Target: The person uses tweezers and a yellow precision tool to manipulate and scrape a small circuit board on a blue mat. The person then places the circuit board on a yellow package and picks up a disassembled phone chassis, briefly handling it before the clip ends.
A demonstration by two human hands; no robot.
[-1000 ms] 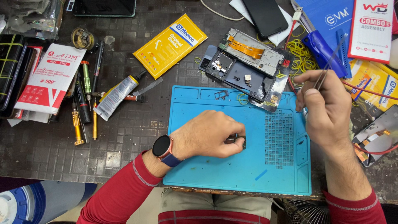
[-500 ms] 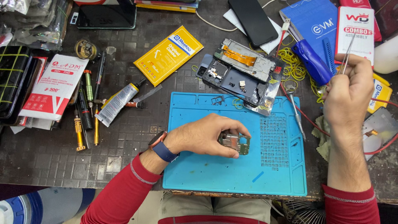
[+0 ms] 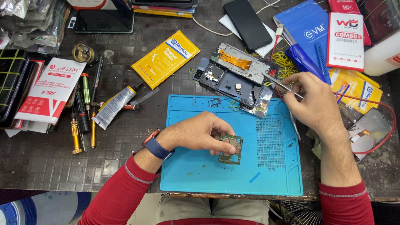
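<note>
circuit board (image 3: 231, 149): small green board, one only, lying on the blue mat (image 3: 200, 175) near its middle, just left of the mat's grid of little holes
left hand (image 3: 199, 134): fingers closed on the circuit board's left and upper edges, pinching it against the mat
right hand (image 3: 317, 104): clenched round thin metal tweezers (image 3: 280, 84), past the mat's upper right corner; tips pointing toward the opened phone (image 3: 233, 83)
handling of the board: judged light, stiff and thin, but fragile (bare chips and connectors on the face); likely best held by its bare edges, not pressed flat or flexed
handling of the tweezers: judged light, springy, sharp at the tip; likely to slip if the pinch loosens
opened phone: one dark body with its insides showing, touching the mat's top edge; one metal frame with an orange flex strip lying across it
screwdrivers (image 3: 85, 108): about five slim ones, well left of the mat, on the table (image 3: 50, 166)
glue tube (image 3: 113, 107): one, grey, between the screwdrivers and the mat
yellow packet (image 3: 165, 58): one above the mat's upper left corner (another yellowish one right of the mat)
black phones: two, one (image 3: 247, 24) above the mat, one (image 3: 104, 21) far up and left of it
</note>
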